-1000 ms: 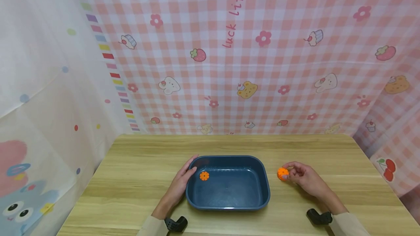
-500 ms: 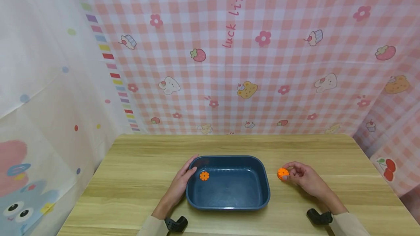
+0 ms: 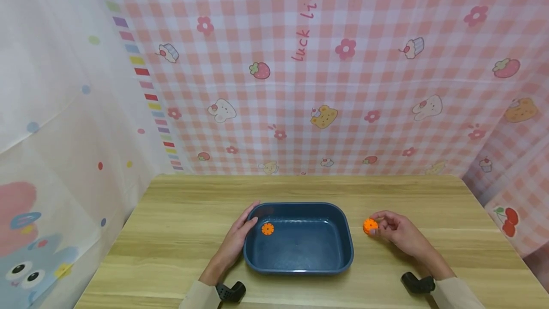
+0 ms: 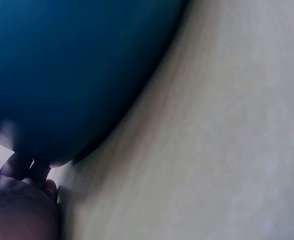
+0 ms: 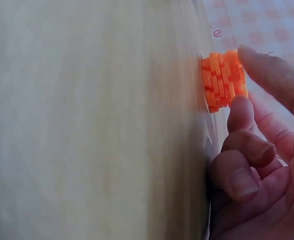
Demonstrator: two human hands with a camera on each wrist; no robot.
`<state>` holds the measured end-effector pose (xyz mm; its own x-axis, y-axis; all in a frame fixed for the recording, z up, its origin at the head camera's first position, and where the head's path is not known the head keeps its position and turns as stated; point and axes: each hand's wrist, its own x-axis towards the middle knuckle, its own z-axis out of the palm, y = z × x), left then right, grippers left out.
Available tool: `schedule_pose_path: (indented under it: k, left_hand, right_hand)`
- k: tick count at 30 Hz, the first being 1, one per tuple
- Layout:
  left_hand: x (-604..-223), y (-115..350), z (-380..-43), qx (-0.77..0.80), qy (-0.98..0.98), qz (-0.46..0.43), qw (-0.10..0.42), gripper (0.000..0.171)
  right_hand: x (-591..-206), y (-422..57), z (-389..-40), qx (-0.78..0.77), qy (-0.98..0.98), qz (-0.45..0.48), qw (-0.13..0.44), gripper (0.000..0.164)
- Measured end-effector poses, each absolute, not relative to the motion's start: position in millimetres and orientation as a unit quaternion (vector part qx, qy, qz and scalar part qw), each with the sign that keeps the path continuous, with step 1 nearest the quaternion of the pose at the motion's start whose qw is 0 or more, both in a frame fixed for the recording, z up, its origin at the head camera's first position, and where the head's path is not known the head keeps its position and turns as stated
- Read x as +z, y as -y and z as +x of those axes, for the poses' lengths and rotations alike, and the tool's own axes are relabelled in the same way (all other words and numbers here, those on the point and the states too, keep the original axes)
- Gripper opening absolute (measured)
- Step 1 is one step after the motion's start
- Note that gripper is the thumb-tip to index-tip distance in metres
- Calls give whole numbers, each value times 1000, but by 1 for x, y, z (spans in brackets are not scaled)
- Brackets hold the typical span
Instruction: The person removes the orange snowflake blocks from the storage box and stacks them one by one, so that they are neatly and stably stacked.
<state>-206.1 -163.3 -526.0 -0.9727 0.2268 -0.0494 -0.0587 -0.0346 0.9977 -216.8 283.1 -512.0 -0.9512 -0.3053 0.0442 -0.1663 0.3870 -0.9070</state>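
Note:
A dark blue rectangular tub (image 3: 300,272) stands on the table, with one flat orange notched disc (image 3: 268,229) lying inside it near the left wall. My left hand (image 3: 231,247) holds the tub's left side, thumb over the rim and fingers along the outer wall. In the left wrist view the tub (image 4: 71,75) fills the upper left, and part of the left hand (image 4: 21,210) shows below it. Right of the tub, the thumb and index finger of my right hand (image 3: 396,232) pinch at a short stack of orange notched discs (image 5: 224,80) on the tabletop; the other fingers are curled.
The wooden table (image 3: 171,223) reaches back to a pink checked curtain (image 3: 283,94). A pale curtain (image 3: 77,123) hangs on the left. Black wrist cameras, one by the left cuff (image 3: 231,293) and one by the right cuff (image 3: 418,283), sit low over the table.
The head view has shifted very slightly. Both hands, the tub and the orange discs keep nearly the same places, with only a tiny shift of the right thumb on the stack.

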Motion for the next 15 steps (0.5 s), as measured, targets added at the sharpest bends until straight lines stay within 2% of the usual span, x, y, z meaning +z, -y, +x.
schedule_pose_path:
  k: [7, 15]
  left_hand:
    - [-525, 163, -206, 718, -686, 68, 99, 50]
    - [-525, 163, -206, 714, -690, 68, 95, 49]
  right_hand:
    - [-495, -278, -221, -512, -842, -156, 65, 31]
    - [-457, -239, -237, -493, -850, -171, 70, 32]
